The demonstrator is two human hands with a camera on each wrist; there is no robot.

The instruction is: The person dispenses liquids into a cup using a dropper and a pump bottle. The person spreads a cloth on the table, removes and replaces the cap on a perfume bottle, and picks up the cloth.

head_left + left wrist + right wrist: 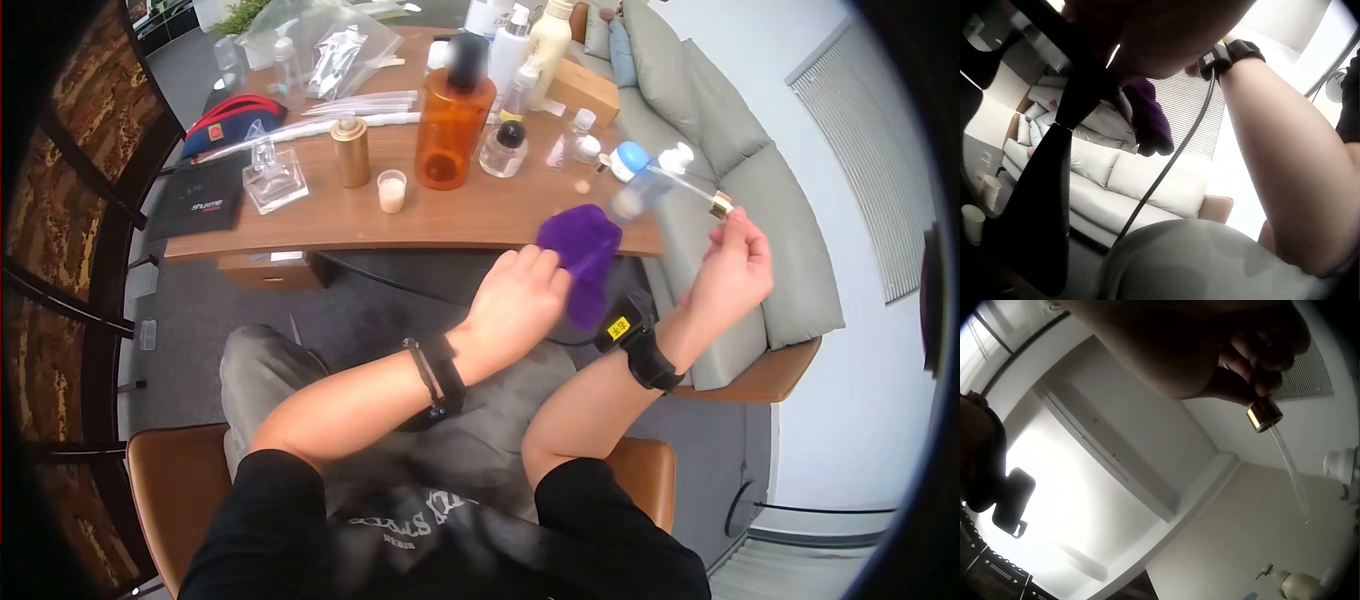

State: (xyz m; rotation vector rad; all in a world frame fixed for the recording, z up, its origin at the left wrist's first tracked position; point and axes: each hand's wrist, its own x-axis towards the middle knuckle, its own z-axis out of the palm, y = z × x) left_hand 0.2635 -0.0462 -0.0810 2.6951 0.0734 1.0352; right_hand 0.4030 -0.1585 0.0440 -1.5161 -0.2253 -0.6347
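Right grip (pixel 728 272) pinches the dropper (pixel 720 204) (left grip (pixel 515 305) clutches purple cloth (pixel 585 252)).

From the head, one view looks forward and down over the lap (pixel 480 400) to the worktop (pixel 290 232) at twelve o'clock and the sofa (pixel 775 210) at two. The left wrist view, close under the left hand (pixel 515 310), faces that sofa, sharing the purple cloth (pixel 585 250); the right wrist view tilts up to the ceiling (pixel 1141 419), sharing the dropper (pixel 719 205).
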